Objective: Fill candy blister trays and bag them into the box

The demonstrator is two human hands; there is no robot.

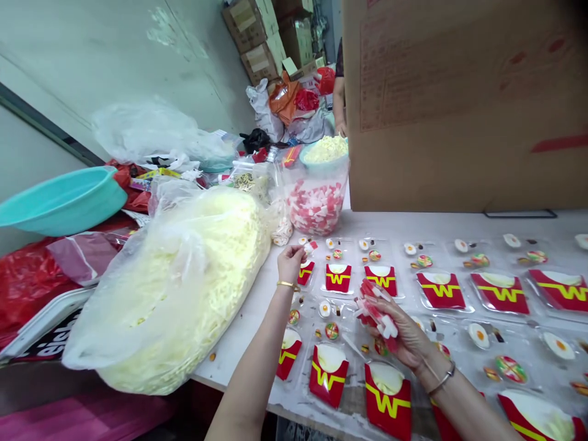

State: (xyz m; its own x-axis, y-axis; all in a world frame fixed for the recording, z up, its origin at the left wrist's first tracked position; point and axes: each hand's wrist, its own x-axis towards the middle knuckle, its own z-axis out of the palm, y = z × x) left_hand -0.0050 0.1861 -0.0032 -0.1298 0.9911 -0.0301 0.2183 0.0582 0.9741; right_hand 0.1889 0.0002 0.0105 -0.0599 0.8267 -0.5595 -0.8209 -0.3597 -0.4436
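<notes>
Pieces (374, 311), red-and-white, are filling the clasping right hand (407, 340); the left hand (291, 263) is pinching another piece (311, 247). Around the 2 grips, clear trays (444, 257) are lying; beyond the pinch, a bag (316, 202) is holding more.

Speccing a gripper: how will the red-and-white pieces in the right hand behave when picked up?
The pieces probably scatter easily, being small and jumbled in the right hand. Likely light: the left hand holds some in a pinch. Blocky shapes suggest little rolling.

Workshop: stacked cartons (264, 52), clear trays (444, 260)
</notes>
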